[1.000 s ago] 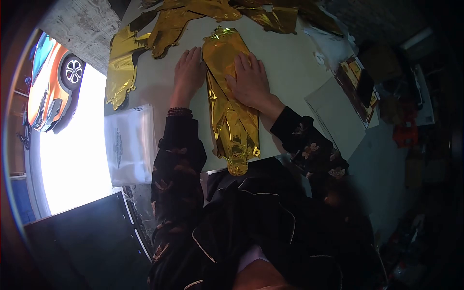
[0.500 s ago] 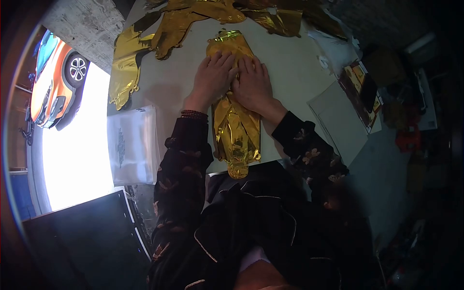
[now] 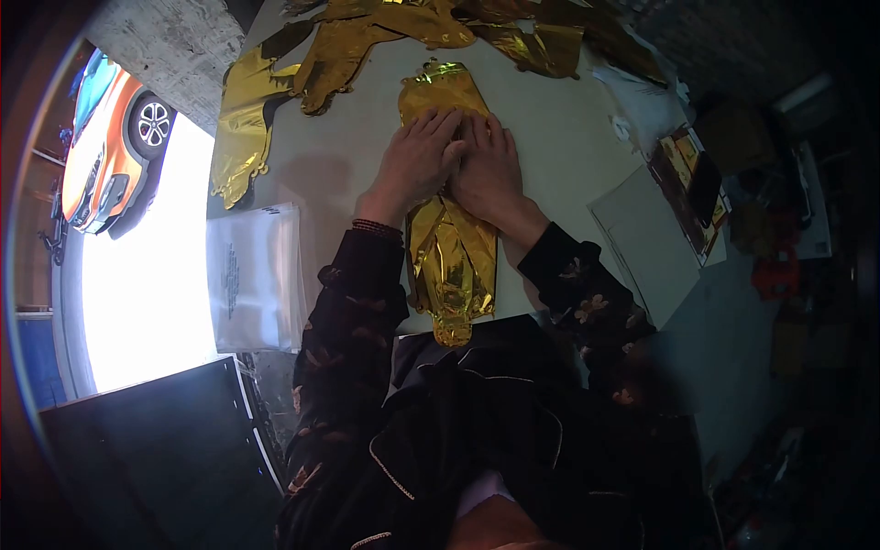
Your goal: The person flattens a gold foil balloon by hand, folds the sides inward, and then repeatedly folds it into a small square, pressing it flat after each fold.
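A folded gold foil piece (image 3: 451,266) lies lengthwise on the pale tabletop (image 3: 353,174), its rounded lower end at the edge nearest me. My left hand (image 3: 420,163) lies flat on its upper part, fingers stretched out and pointing away from me. Beside it, my right hand (image 3: 489,172) also rests flat on the foil, with the two hands touching at the thumbs. The foil under both palms is hidden. Its shiny top end shows beyond my fingertips.
More gold foil pieces (image 3: 344,55) lie along the far side and far left. Clear plastic sleeves (image 3: 255,275) are at the left edge. A phone (image 3: 704,188) sits on a printed packet (image 3: 676,170) at the right. A dark box (image 3: 151,449) stands at lower left.
The view has shifted slightly. Both hands stay flat on the foil, now slightly nearer me along it and closer together at the thumbs.
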The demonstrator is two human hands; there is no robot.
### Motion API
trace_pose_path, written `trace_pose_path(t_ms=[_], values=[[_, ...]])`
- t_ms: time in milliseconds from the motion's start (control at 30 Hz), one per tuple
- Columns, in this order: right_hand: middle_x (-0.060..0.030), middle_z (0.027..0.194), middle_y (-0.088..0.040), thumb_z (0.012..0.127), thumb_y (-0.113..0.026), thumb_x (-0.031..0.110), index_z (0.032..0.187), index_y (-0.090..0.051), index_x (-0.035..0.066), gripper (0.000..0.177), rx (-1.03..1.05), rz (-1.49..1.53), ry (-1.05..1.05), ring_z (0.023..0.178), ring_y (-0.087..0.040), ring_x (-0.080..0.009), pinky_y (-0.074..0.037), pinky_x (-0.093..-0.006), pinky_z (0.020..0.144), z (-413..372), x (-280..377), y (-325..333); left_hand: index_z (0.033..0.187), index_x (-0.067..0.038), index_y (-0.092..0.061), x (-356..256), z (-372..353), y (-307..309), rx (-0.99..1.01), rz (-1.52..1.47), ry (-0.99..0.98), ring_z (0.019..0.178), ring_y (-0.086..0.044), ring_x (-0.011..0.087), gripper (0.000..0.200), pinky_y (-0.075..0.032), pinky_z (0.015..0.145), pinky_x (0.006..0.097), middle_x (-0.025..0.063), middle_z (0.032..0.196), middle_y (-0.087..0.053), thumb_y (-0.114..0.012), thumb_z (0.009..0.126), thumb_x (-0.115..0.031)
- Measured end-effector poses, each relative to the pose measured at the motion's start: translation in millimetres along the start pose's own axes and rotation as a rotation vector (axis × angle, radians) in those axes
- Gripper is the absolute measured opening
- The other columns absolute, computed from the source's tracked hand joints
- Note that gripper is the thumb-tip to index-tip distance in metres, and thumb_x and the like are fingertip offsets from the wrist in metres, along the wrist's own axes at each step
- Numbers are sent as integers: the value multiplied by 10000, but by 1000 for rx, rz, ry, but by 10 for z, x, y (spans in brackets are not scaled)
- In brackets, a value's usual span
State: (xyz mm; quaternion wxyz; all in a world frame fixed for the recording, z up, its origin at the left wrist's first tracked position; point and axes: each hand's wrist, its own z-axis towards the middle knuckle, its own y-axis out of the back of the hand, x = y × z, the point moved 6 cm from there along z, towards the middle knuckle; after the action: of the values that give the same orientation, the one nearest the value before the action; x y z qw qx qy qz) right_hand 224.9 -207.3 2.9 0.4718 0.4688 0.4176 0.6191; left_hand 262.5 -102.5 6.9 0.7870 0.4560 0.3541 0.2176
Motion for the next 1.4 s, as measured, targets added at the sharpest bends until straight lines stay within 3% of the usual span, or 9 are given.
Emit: trace_pose_path(t_ms=[200,300,500,600,867,1067,1200,1300,1400], values=[[-190,1580,-315,967,-509,375,1529,-293,-33,728,20,47,-18,1500,-208,-367,-160,-514,1225,16,-43,-40,1507,-147,-430,22,9,59,35,336,-57,1433,-389,338,520,-323,1153,502,111,1545,-444,-393,1051,-393],[-201,1585,-304,982,-498,370,1529,-281,-36,715,28,70,13,1505,-206,-362,-155,-517,1228,11,-73,-16,1519,-221,-427,107,25,-30,30,358,6,1433,-379,355,508,-307,1155,533,104,1559,-421,-386,1055,-424],[-239,1595,-279,1007,-494,340,1535,-267,-26,681,14,265,103,1508,-216,-380,-156,-533,1230,-96,-483,169,1527,-317,-423,72,4,-1,30,372,0,1447,-327,426,681,-274,1147,600,132,1564,-397,-493,945,-662],[-227,1597,-286,1010,-496,336,1542,-274,-2,668,-6,185,164,1508,-224,-377,-168,-521,1230,-172,-545,325,1524,-319,-431,86,12,-7,21,366,-9,1453,-309,435,764,-273,1142,611,140,1556,-400,-539,885,-724],[-164,1610,-311,1007,-452,330,1552,-317,41,631,120,-13,389,1524,-223,-324,-195,-515,1230,-394,-458,270,1526,-316,-421,131,22,-49,68,374,-2,1481,-279,409,787,-220,1179,594,136,1582,-383,-522,879,-752],[-160,1558,-388,981,-516,314,1492,-420,44,586,118,25,590,1494,-280,-325,-212,-499,1237,-604,-383,455,1550,-288,-377,98,1,-30,31,360,-26,1466,-300,404,800,-245,1161,617,129,1583,-376,-510,899,-734],[-144,1564,-393,977,-553,383,1495,-440,102,600,153,192,650,1487,-305,-310,-233,-501,1235,-746,-311,589,1567,-249,-344,151,-6,-43,-20,324,-58,1465,-310,388,822,-259,1150,629,123,1580,-380,-491,915,-727],[-114,1571,-393,940,-596,486,1503,-446,152,672,238,244,719,1488,-308,-295,-232,-503,1239,-940,-238,551,1568,-251,-352,192,26,-101,31,356,-7,1509,-246,357,866,-210,1191,593,92,1608,-353,-435,898,-794],[-80,1578,-391,889,-625,545,1508,-450,202,729,351,220,766,1494,-299,-282,-224,-502,1245,-1153,-205,498,1570,-244,-340,162,5,-80,-2,366,-41,1474,-297,384,862,-246,1156,632,115,1594,-366,-462,901,-774]])
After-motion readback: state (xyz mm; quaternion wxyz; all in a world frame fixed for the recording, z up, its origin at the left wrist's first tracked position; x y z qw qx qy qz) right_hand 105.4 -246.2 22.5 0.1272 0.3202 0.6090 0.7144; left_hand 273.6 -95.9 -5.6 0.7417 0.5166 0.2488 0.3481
